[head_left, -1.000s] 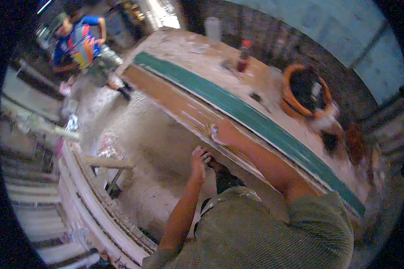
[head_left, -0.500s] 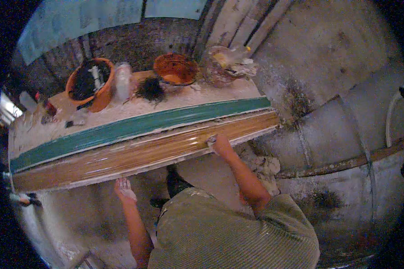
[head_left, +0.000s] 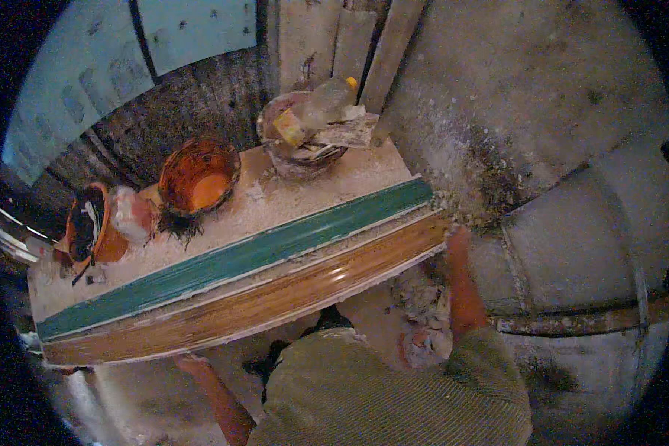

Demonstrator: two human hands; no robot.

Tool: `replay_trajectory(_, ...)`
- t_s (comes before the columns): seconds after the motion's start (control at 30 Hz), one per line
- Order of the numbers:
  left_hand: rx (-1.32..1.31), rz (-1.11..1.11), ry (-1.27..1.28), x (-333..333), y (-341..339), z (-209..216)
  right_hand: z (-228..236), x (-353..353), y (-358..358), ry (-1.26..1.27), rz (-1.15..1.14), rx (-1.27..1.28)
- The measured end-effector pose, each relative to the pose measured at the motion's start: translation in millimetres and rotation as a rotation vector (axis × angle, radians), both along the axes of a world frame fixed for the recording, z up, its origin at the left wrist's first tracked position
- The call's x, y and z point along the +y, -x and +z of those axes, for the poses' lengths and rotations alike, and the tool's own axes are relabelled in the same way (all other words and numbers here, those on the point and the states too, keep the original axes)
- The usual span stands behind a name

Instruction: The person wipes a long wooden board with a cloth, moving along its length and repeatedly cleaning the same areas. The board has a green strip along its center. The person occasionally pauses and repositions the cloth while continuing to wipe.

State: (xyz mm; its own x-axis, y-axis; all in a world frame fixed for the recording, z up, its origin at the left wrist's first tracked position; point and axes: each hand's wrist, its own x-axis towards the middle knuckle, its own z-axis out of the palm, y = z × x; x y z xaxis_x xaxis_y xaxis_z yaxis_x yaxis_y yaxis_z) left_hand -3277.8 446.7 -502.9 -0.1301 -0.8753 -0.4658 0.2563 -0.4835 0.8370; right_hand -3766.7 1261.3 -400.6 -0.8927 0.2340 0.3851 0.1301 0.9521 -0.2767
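Note:
A long, glossy brown strip [head_left: 275, 297] with whitish crusted edges runs along the near side of the work table. Behind it lies a parallel green strip [head_left: 275, 251], likewise edged in white. My right hand [head_left: 459, 239] is at the brown strip's right end, its fingers closed; what they hold is too blurred to make out. Under the near edge of the brown strip, toward its left part, is my left hand [head_left: 192, 363]. Its fingers are partly hidden at that edge, so their grip does not show.
On the white-dusted table [head_left: 264, 182] stand an orange bowl [head_left: 201, 178], an orange bucket [head_left: 108, 230] and a whitish container [head_left: 134, 214]. A basin [head_left: 301, 165] holds a clear bottle [head_left: 333, 97] and scraps. Dark fibres [head_left: 182, 224] lie by the bowl. A concrete wall bounds the right.
My right hand has moved right along the brown strip, from right of its middle to its end. My left hand has come up to the near edge. The view has shifted.

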Motion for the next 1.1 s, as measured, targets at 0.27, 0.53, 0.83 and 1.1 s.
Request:
replay_trajectory(0.27,-0.094,0.05,-0.012,92,84,70,68,-88,61,0.672,0.356,-0.206)
replay_trajectory(0.53,-0.129,0.054,-0.014,124,113,78,31,-82,177,0.584,0.264,-0.232)
replay_trajectory(0.83,-0.171,0.133,-0.024,146,73,68,13,-160,162,-0.439,0.413,-0.469)
replay_trajectory(1.1,-0.197,0.125,-0.037,149,88,77,20,-244,104,0.489,0.357,-0.368)
